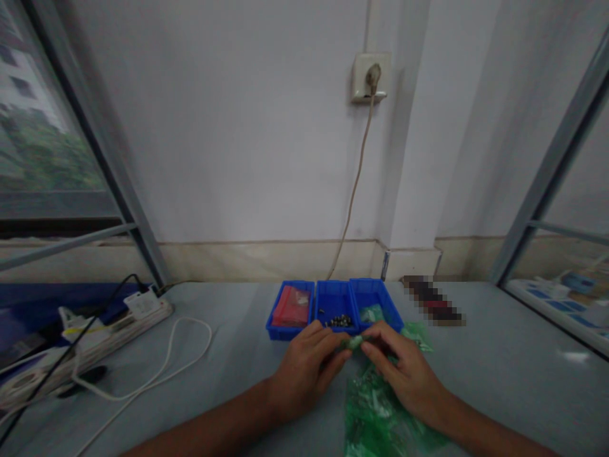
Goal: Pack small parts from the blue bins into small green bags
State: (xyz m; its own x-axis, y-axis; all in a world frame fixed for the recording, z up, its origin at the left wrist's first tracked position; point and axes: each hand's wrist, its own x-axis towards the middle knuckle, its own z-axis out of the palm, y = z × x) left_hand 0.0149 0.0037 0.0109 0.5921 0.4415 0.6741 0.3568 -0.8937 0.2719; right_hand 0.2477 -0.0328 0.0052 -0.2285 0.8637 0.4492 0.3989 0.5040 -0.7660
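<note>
My left hand (304, 368) and my right hand (404, 371) meet over the grey table, and both pinch one small green part (354, 343) between their fingertips. Under my right hand lies a crumpled green plastic bag (380, 416) with small pieces inside. Just beyond my hands stand three blue bins side by side: the left bin (291, 310) holds red packets, the middle bin (335, 307) holds small dark parts, the right bin (378, 304) holds greenish pieces.
A white power strip (114, 330) with plugs and a looping white cable (181, 355) lies at the left. A wall socket (371, 77) has a cord running down to the table. A blurred dark object (432, 301) rests right of the bins. Window frames stand on both sides.
</note>
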